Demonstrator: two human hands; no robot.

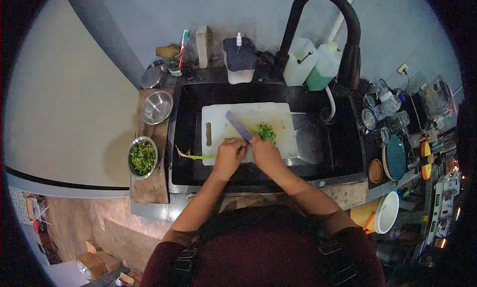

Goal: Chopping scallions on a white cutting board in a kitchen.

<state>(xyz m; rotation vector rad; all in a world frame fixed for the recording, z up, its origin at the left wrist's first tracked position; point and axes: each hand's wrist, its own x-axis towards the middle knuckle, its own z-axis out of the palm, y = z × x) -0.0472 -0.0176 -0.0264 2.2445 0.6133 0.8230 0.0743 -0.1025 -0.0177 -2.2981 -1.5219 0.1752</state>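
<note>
My right hand (265, 153) is closed around the handle of a kitchen knife (239, 125), whose blade points up and left over a white cutting board (253, 110). Close beside it, my left hand (230, 155) grips a green stalk (203, 157), probably a herb or scallion, whose rooted end sticks out past the board's left edge. A small heap of chopped greens (265, 133) lies on the board, just above my right hand. The board rests over a black sink (190, 97). A metal bowl of chopped greens (142, 156) stands left on a wooden board (151, 192).
An empty metal bowl (157, 107) sits behind the full one. A soap dispenser (239, 61), plastic jugs (300, 61) and a black faucet (354, 60) line the back. Glass jars (387, 108) and a blue plate (395, 157) are at right, above a white-rimmed bucket (387, 212).
</note>
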